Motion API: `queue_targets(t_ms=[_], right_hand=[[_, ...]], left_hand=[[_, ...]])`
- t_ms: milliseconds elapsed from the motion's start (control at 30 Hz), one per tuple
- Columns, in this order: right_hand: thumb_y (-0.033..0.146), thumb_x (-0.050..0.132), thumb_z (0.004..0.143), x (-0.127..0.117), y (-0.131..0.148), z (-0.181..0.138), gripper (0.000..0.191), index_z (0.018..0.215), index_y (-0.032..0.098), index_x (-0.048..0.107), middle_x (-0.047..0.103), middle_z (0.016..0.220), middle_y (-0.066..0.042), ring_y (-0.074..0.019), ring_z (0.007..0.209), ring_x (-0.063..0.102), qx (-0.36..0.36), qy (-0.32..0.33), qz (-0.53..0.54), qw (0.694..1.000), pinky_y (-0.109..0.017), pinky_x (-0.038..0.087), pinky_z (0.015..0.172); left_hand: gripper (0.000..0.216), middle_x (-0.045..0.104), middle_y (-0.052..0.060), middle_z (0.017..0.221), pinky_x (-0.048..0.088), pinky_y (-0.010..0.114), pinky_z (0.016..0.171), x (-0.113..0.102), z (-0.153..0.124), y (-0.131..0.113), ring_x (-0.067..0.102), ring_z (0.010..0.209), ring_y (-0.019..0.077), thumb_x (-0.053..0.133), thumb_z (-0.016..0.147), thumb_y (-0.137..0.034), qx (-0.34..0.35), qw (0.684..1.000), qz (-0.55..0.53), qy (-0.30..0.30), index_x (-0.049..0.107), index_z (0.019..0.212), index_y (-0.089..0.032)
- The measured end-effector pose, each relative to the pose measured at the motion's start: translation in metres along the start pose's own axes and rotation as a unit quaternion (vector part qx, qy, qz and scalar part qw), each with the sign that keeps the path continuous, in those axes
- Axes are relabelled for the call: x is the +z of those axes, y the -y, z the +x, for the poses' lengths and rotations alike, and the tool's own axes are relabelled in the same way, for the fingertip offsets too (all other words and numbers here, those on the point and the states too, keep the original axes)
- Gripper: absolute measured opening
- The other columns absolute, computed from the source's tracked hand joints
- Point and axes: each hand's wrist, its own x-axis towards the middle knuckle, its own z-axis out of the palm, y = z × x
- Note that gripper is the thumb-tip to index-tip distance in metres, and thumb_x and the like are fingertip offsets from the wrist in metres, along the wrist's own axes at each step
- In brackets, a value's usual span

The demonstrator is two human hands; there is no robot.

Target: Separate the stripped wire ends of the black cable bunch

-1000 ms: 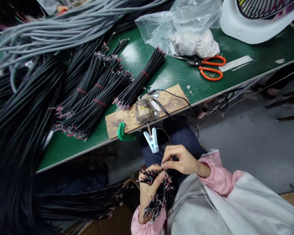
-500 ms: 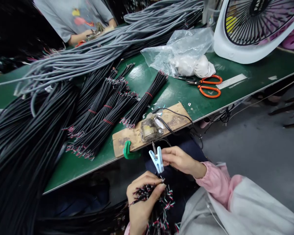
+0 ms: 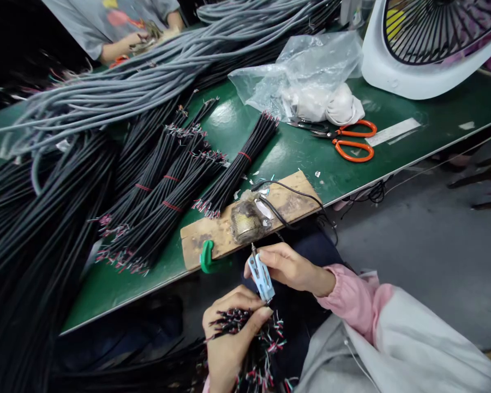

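Note:
My left hand (image 3: 233,333) is closed around a bundle of black cables (image 3: 253,360) with stripped red, white and green wire ends. Its thumb and forefinger pinch at the upper end of the bundle. In my right hand (image 3: 288,265) is a light blue clothespin (image 3: 261,277), its handles squeezed between thumb and fingers. The clothespin's lower end is right at my left fingertips; whether its jaws touch a wire is too small to tell. A thin metal tip (image 3: 253,249) shows just above the clothespin, by the edge of the wooden board (image 3: 213,234).
A crusted block (image 3: 245,221) sits on the board, beside a green clamp (image 3: 208,256). Tied black cable bundles (image 3: 241,164), grey cables (image 3: 147,82), orange-handled scissors (image 3: 354,150), a plastic bag (image 3: 298,65) and a fan (image 3: 393,82) occupy the table. Another person (image 3: 123,33) works across it.
My right hand has brought the clothespin down to my left fingertips and squeezed its spread handles together. My left hand keeps hold of the cables. The view has shifted slightly.

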Motion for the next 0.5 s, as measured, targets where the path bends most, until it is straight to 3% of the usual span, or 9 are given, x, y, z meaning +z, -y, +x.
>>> queue_targets(t_ms=[500], right_hand=[[0.057,0.061,0.082,0.0002,-0.0006,-0.0006,0.05,0.079,0.008,0.069,0.06,0.063,-0.001,-0.0079,0.056,0.053,0.014,0.004,0.022,1.0,-0.018,0.039,0.052]], left_hand=[[0.014,0.065,-0.005,0.055,0.049,0.018,0.054,0.0013,0.0003,0.0078,0.06,0.051,0.0111,0.076,0.065,-0.011,0.009,1.0,-0.02,0.002,0.071,0.061,-0.024]])
